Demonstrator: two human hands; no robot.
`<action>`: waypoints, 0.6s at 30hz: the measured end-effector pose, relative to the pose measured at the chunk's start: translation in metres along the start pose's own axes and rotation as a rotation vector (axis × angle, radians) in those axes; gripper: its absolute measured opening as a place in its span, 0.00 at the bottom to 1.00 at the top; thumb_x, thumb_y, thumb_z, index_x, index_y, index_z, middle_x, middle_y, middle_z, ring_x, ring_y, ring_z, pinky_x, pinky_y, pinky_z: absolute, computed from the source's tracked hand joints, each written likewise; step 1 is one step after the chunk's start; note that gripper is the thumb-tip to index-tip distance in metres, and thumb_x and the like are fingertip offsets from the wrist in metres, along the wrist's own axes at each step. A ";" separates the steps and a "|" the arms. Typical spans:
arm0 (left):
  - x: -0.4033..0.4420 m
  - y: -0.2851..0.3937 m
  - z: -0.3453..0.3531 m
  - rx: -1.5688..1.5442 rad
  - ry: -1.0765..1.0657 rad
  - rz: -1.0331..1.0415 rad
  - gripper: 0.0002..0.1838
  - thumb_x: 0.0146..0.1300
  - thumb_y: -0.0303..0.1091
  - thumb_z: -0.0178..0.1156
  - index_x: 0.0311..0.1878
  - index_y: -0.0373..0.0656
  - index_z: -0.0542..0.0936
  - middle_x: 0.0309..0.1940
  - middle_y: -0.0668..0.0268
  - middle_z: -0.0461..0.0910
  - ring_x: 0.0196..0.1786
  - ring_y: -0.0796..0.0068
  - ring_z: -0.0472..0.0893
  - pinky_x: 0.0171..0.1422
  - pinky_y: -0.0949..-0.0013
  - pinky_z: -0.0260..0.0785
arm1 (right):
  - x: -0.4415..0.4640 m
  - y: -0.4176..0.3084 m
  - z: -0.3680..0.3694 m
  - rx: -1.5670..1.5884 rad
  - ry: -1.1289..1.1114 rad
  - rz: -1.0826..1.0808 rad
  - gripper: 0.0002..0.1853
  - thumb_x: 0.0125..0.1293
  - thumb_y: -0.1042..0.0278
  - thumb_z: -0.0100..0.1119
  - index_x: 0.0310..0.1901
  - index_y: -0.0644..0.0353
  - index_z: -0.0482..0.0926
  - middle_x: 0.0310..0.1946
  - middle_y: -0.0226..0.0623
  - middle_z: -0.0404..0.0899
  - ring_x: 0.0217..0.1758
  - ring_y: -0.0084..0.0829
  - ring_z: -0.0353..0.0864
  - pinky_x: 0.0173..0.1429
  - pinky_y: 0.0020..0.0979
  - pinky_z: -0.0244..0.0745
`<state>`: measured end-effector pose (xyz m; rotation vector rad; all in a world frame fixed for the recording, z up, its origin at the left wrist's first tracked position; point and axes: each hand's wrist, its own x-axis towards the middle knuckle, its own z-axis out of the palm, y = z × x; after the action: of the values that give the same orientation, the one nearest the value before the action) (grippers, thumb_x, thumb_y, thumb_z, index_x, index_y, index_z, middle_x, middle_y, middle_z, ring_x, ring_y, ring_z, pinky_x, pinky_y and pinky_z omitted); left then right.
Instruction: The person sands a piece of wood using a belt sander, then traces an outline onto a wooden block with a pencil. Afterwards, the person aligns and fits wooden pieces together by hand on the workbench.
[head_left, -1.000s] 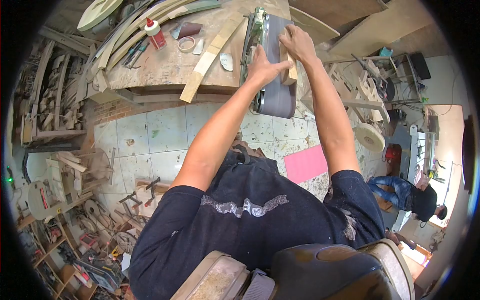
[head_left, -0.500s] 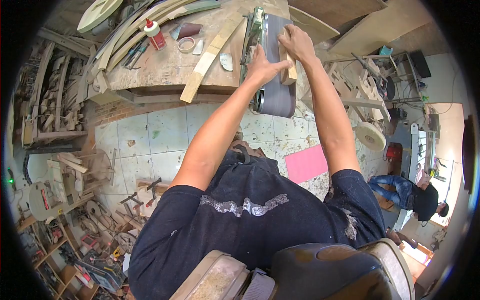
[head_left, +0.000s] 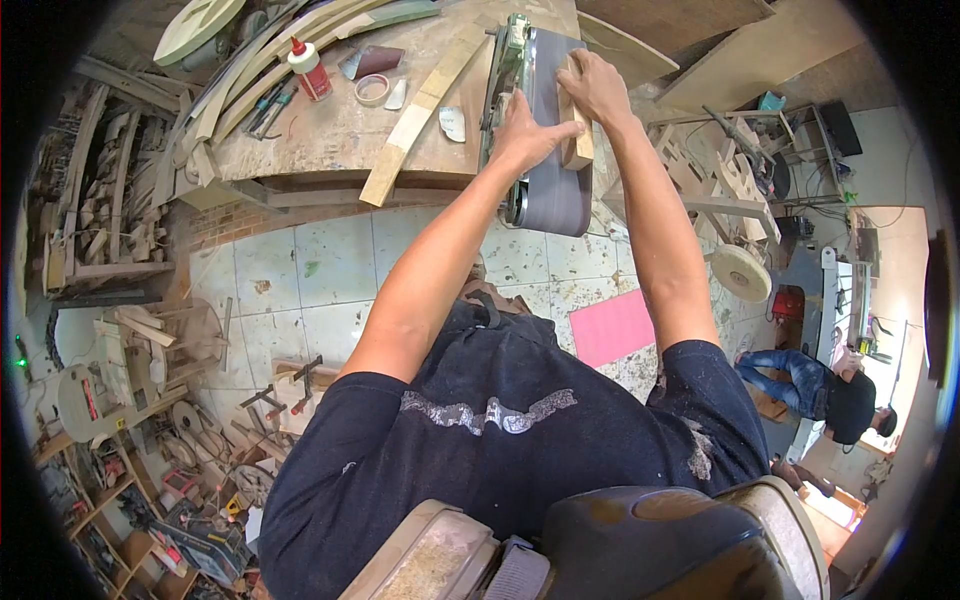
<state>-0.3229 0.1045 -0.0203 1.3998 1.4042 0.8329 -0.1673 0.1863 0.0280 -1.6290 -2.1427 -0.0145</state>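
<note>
A belt sander (head_left: 556, 200) with a dark grey belt lies along the right side of the workbench. On its belt, at the right edge, is a pale wooden block (head_left: 578, 150). My right hand (head_left: 597, 88) is closed over the block's far part, fingers bent across its top. My left hand (head_left: 527, 135) is at the sander's left side, its fingers along the metal frame. Its thumb stretches over the belt and touches the block near its middle. The block's underside is hidden.
On the workbench (head_left: 300, 150) are a wooden strip (head_left: 425, 115), a red-and-white glue bottle (head_left: 310, 70), a tape roll (head_left: 372, 90) and curved wooden strips. A pink mat (head_left: 612, 328) lies on the tiled floor. Another person (head_left: 835, 395) is at the far right.
Both hands and the block stay in almost the same place on the sander. The person at the right has shifted an arm slightly.
</note>
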 end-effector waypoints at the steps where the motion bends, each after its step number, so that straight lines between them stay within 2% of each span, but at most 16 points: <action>1: 0.001 0.000 0.000 -0.001 0.002 0.000 0.75 0.45 0.69 0.72 0.80 0.27 0.40 0.82 0.43 0.45 0.84 0.49 0.49 0.86 0.52 0.43 | 0.000 0.000 0.000 0.008 0.010 -0.007 0.26 0.61 0.52 0.58 0.55 0.62 0.81 0.49 0.54 0.84 0.53 0.55 0.83 0.59 0.49 0.77; 18: 0.002 -0.003 0.002 -0.022 0.009 0.023 0.75 0.45 0.69 0.72 0.80 0.26 0.41 0.82 0.42 0.46 0.84 0.51 0.49 0.86 0.51 0.40 | -0.001 -0.002 -0.003 0.015 0.000 0.001 0.26 0.60 0.52 0.58 0.53 0.63 0.81 0.48 0.55 0.84 0.53 0.56 0.83 0.59 0.49 0.77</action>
<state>-0.3224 0.1063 -0.0243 1.3994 1.3846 0.8683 -0.1680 0.1841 0.0310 -1.6217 -2.1365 0.0015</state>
